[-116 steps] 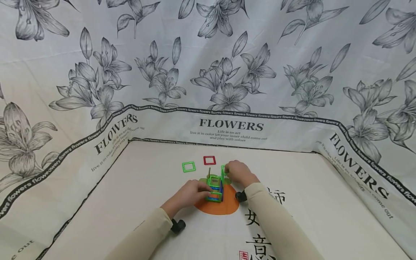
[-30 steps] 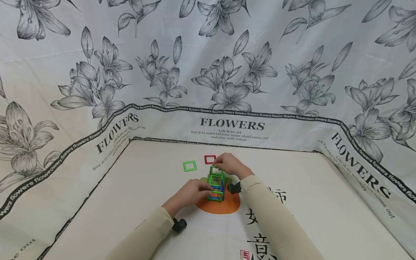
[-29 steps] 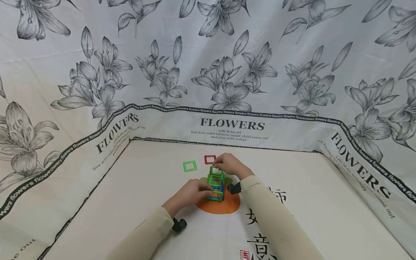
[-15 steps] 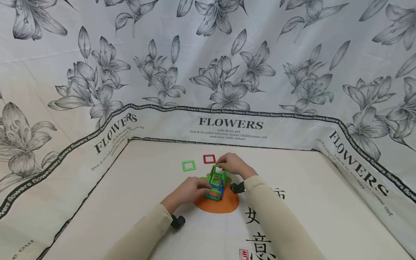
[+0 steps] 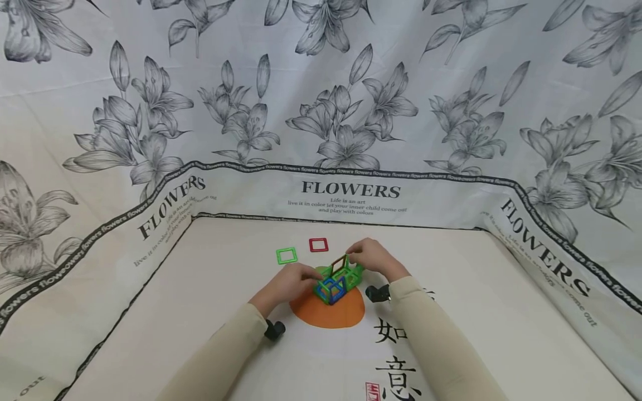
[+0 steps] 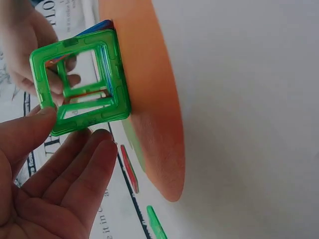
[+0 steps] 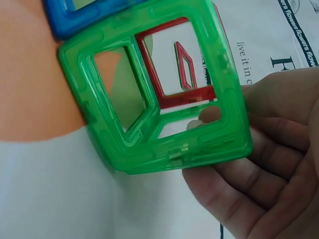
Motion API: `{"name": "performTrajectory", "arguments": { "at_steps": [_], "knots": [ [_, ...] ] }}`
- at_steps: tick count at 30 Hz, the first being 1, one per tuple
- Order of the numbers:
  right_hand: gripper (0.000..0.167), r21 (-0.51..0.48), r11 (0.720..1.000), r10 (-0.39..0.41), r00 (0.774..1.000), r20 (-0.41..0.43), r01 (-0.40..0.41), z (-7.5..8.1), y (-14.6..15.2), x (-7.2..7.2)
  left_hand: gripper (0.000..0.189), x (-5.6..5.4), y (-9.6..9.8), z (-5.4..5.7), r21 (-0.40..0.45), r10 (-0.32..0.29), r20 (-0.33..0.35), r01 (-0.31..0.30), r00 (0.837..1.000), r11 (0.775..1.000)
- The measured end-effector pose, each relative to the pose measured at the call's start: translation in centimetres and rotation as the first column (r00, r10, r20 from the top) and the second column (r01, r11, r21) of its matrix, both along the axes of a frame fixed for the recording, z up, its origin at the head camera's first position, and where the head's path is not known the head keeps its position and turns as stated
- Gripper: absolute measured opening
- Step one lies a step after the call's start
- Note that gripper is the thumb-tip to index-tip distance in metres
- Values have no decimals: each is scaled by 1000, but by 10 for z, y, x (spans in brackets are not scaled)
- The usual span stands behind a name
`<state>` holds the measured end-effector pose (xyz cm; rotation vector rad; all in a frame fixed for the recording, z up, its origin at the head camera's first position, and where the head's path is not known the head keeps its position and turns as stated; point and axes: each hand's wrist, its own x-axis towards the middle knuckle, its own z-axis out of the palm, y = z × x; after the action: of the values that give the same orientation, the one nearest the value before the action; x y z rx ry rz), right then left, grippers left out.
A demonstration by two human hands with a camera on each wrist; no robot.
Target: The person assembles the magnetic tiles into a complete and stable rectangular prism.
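A small structure of square magnetic tiles stands on an orange printed shape (image 5: 326, 318), built of green, blue and red open frames. The left hand (image 5: 288, 288) is at its near left end; in the left wrist view, thumb and fingers pinch a corner of an upright green tile (image 6: 119, 79). At the far right end is the right hand (image 5: 377, 259). Its thumb and fingers pinch the edge of another green tile (image 7: 235, 94) in the right wrist view. Behind that tile stands a red tile (image 7: 151, 69), and a blue tile (image 7: 75, 21) adjoins it.
Two loose square tiles lie flat beyond the structure, one green (image 5: 278, 257) and one red (image 5: 312, 245). Black printed characters (image 5: 396, 376) mark the pale tabletop cloth. A flower-printed curtain (image 5: 351, 195) encloses the back and sides.
The right hand brought a green tile to the structure's far end. Over the last second the structure has turned, its far end swinging right with the right hand. The left hand moved slightly away from the body.
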<state>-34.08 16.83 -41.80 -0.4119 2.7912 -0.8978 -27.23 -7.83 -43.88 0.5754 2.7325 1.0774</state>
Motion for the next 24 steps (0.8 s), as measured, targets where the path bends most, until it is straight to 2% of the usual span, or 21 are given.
{"name": "performTrajectory", "arguments": {
  "at_steps": [6, 13, 19, 24],
  "knots": [
    [30, -67, 996, -52, 997, 57, 56, -1, 9, 5, 22, -16, 2, 1, 0, 46, 36, -46, 998, 999],
    [34, -166, 980, -92, 990, 109, 109, -8, 17, 10, 23, -37, 4, 2, -25, 48, 46, -46, 998, 999],
    [35, -256, 952, -137, 982, 134, 168, -17, 22, 19, 24, -51, 10, 1, -41, 62, 46, -60, 997, 997],
    [38, -287, 934, -182, 975, 124, 211, -21, 21, 28, 25, -56, 17, 2, -55, 73, 45, -70, 996, 996]
  ]
}}
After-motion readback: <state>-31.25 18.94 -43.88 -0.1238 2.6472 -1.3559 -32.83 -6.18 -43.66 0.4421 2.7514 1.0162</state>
